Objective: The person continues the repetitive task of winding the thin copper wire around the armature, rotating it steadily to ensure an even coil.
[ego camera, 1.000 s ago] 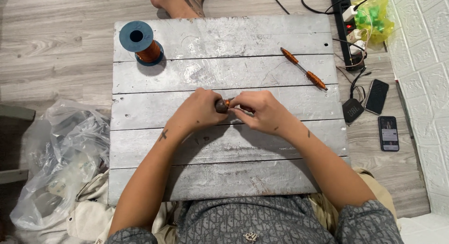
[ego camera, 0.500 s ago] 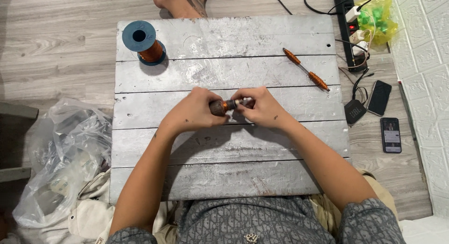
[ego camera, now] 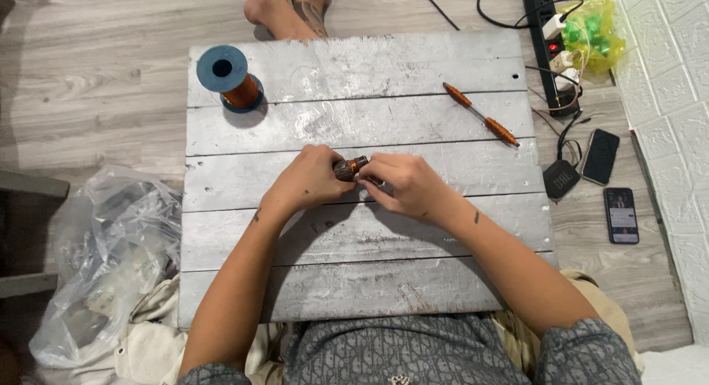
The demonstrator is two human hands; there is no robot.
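Fingers (ego camera: 336, 163) of left hand (ego camera: 310, 180) and right hand (ego camera: 405, 182) pinching small copper-wound part (ego camera: 350, 167) between them, above grey board (ego camera: 354, 237)

Grey patterned shirt, short sleeves, bare forearms

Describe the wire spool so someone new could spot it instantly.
Start at the grey plank board on the floor and go to its far left corner. The spool stands there upright, away from both hands. Blue flanges and copper-coloured winding distinguish it from the slim orange tool lying far right.
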